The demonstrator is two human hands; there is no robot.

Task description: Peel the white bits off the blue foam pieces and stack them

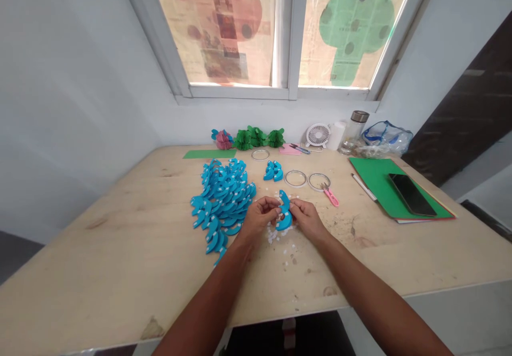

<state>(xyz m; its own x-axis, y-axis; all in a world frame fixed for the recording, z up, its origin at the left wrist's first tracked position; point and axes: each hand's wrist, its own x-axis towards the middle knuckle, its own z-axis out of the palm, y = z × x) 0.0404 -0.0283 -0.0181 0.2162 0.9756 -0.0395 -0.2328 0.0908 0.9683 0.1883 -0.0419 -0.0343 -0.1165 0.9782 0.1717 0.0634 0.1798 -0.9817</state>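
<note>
Over the middle of the table, my left hand [260,216] and my right hand [308,217] pinch a blue curved paper piece [285,221] from both sides. It looks scalloped, like joined crescents; whether it is one layer or more I cannot tell. Small white paper bits [274,234] lie scattered below it. To the left of my hands spreads a large heap of blue curved pieces [224,191] with white squares on them. A smaller blue cluster [273,171] rests just beyond my fingers.
Tape rolls [295,186] and pink-handled snips [330,196] lie beyond my right hand. Green paper [370,180] bears a phone [412,194], beside a white pen [364,187]. Along the wall stand green paper shapes [256,138], a small fan [318,135] and a bottle [354,132].
</note>
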